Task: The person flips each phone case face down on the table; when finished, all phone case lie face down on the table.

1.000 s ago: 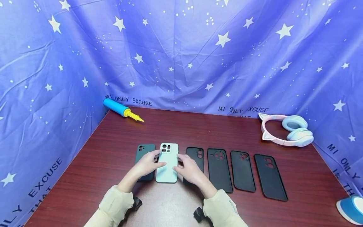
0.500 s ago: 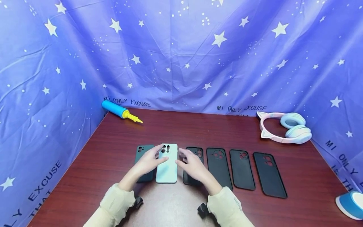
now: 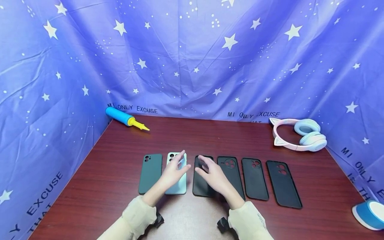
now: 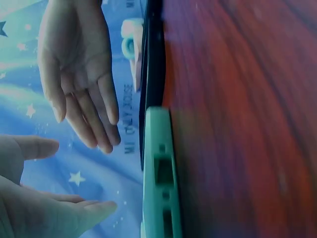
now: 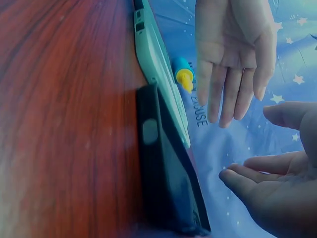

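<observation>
My left hand hovers over a mint-green phone case, palm inward and fingers extended. Left of it, a dark green phone case lies flat. My right hand is raised above a black phone case, with thumb and fingers spread apart and nothing between them. Both wrist views show the hands above the cases, palms facing each other. In the left wrist view the mint case lies on the table below my fingers; in the right wrist view the black case lies below.
More black phone cases continue the row rightward: one partly under my right forearm, another, and a slanted one. A blue-and-yellow hand pump lies back left, cat-ear headphones back right. A blue-and-white object stands front right.
Both hands have come off the mint case's sides and lifted. The left hand has shifted right, uncovering the dark green case; the right has moved slightly right. The mint case stays in the row.
</observation>
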`<state>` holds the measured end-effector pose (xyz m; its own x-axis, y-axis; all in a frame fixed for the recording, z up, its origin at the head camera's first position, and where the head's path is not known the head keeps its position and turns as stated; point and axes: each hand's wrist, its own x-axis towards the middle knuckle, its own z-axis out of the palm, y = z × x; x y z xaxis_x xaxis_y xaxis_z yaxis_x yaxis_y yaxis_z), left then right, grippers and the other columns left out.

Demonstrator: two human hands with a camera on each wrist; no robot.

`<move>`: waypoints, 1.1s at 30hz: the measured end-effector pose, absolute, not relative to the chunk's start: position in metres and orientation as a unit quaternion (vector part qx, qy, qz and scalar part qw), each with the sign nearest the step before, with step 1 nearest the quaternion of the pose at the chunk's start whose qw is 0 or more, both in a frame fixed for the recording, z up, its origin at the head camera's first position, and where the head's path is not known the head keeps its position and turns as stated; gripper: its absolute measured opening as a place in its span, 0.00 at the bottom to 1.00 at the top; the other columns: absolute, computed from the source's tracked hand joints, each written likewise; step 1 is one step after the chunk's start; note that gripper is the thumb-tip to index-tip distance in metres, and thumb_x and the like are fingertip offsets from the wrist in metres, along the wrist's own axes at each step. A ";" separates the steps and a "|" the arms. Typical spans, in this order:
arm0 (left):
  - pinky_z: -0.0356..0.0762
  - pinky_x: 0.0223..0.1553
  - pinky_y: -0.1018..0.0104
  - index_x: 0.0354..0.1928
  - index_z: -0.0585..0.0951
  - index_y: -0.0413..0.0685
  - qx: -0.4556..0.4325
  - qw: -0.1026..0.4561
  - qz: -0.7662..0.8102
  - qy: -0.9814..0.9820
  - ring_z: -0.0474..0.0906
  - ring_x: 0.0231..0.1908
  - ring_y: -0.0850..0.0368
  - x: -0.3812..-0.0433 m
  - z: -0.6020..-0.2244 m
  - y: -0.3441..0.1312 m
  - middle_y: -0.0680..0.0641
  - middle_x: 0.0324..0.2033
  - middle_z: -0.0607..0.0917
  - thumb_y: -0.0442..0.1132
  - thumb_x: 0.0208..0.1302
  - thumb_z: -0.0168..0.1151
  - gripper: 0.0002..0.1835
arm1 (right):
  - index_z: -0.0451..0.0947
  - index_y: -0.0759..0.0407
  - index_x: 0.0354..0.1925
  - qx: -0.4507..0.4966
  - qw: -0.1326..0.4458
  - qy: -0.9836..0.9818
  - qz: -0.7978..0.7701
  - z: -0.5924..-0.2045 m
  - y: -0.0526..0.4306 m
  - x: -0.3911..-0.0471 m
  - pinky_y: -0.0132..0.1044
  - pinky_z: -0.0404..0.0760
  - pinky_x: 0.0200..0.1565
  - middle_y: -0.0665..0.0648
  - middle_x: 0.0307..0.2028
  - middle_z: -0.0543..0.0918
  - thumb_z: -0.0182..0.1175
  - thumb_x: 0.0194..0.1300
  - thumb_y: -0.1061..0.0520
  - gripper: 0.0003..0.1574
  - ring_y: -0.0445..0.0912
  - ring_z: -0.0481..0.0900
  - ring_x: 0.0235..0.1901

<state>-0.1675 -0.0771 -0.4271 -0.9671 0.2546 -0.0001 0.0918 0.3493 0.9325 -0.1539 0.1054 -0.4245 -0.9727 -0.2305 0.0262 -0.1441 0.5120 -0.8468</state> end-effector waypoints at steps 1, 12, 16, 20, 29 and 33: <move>0.62 0.69 0.47 0.72 0.57 0.33 0.106 0.073 0.561 0.817 0.57 0.71 0.38 -0.167 -0.427 -0.074 0.33 0.71 0.61 0.36 0.68 0.56 0.34 | 0.63 0.65 0.69 -0.105 0.042 0.867 -0.485 -0.425 0.107 -0.154 0.46 0.74 0.63 0.64 0.67 0.69 0.57 0.70 0.55 0.34 0.59 0.72 0.64; 0.60 0.69 0.43 0.71 0.55 0.27 0.135 0.095 0.582 0.796 0.58 0.70 0.32 -0.159 -0.428 -0.048 0.25 0.69 0.61 0.35 0.66 0.56 0.36 | 0.60 0.68 0.69 -0.082 0.047 0.875 -0.475 -0.429 0.126 -0.154 0.46 0.72 0.65 0.66 0.68 0.67 0.57 0.70 0.55 0.36 0.58 0.68 0.67; 0.60 0.69 0.43 0.70 0.55 0.24 0.144 0.095 0.582 0.795 0.57 0.70 0.32 -0.158 -0.430 -0.038 0.24 0.68 0.61 0.35 0.64 0.58 0.38 | 0.58 0.71 0.70 -0.073 0.057 0.878 -0.470 -0.429 0.131 -0.156 0.47 0.71 0.65 0.69 0.67 0.67 0.57 0.69 0.57 0.37 0.59 0.67 0.68; 0.60 0.69 0.42 0.70 0.56 0.25 0.143 0.090 0.586 0.793 0.57 0.70 0.33 -0.156 -0.432 -0.033 0.24 0.67 0.61 0.35 0.63 0.59 0.38 | 0.55 0.72 0.70 -0.060 0.073 0.880 -0.466 -0.427 0.135 -0.157 0.49 0.70 0.66 0.71 0.67 0.65 0.58 0.68 0.57 0.40 0.60 0.65 0.68; 0.60 0.69 0.41 0.70 0.57 0.26 0.138 0.083 0.569 0.806 0.58 0.69 0.33 -0.156 -0.438 -0.032 0.26 0.68 0.61 0.36 0.62 0.59 0.38 | 0.54 0.69 0.72 -0.039 0.100 0.888 -0.447 -0.424 0.141 -0.155 0.49 0.74 0.63 0.71 0.69 0.63 0.59 0.67 0.54 0.43 0.60 0.69 0.65; 0.56 0.70 0.40 0.70 0.56 0.26 0.124 0.085 0.564 0.812 0.57 0.70 0.33 -0.156 -0.438 -0.034 0.26 0.68 0.61 0.35 0.62 0.59 0.38 | 0.54 0.68 0.72 -0.034 0.107 0.893 -0.435 -0.423 0.142 -0.154 0.48 0.77 0.60 0.71 0.69 0.63 0.60 0.67 0.53 0.44 0.60 0.73 0.63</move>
<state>-0.1560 -0.0340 -0.4383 -0.9549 0.2969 0.0010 0.1048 0.3338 0.9368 -0.1536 0.1419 -0.4227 -0.9747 -0.1540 -0.1617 0.0323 0.6193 -0.7845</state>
